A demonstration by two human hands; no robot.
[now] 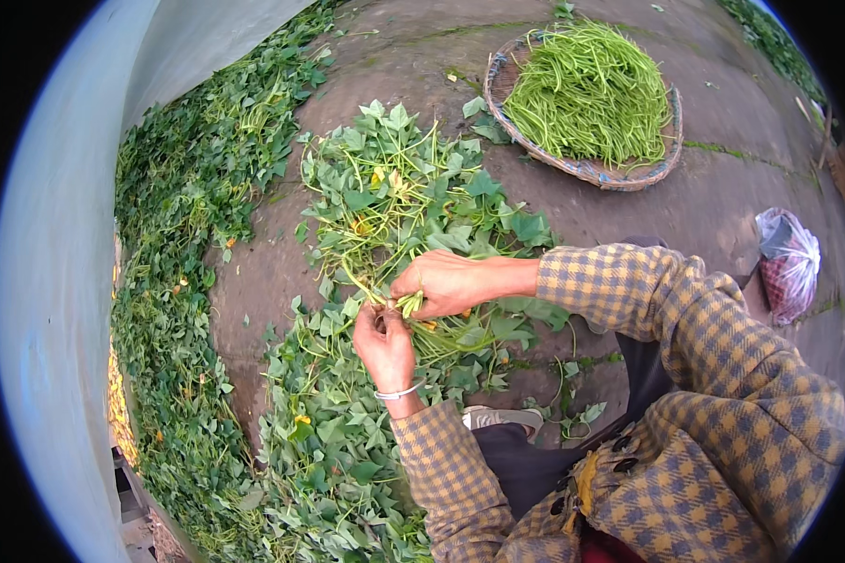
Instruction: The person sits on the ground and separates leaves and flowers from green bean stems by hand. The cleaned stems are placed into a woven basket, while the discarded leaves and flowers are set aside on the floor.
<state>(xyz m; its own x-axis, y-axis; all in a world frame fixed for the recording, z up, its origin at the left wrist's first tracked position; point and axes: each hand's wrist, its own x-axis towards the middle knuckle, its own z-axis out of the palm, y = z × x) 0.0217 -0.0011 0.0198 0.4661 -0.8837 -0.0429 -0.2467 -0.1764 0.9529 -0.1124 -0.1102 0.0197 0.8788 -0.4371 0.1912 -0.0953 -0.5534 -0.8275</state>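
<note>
My left hand (386, 350), with a pale bangle at its wrist, pinches a green leafy vine stem (355, 279) between thumb and fingertips. Right beside it, fingertips almost touching, my right hand (447, 283) is closed on a small bunch of short green stalks (410, 304). Both hands are over a heap of leafy vines (338, 429), which look like sweet potato vines, with some yellow leaves. A round woven basket (602, 181) at the upper right bears a large pile of cut green stalks (591, 91).
A long bank of leafy vines (176, 281) runs along the left, beside a pale sheet or wall (56, 281). A tied plastic bag (789, 267) with dark and reddish contents stands at the right on the concrete floor (718, 204). My shoe (500, 418) is near the heap's edge.
</note>
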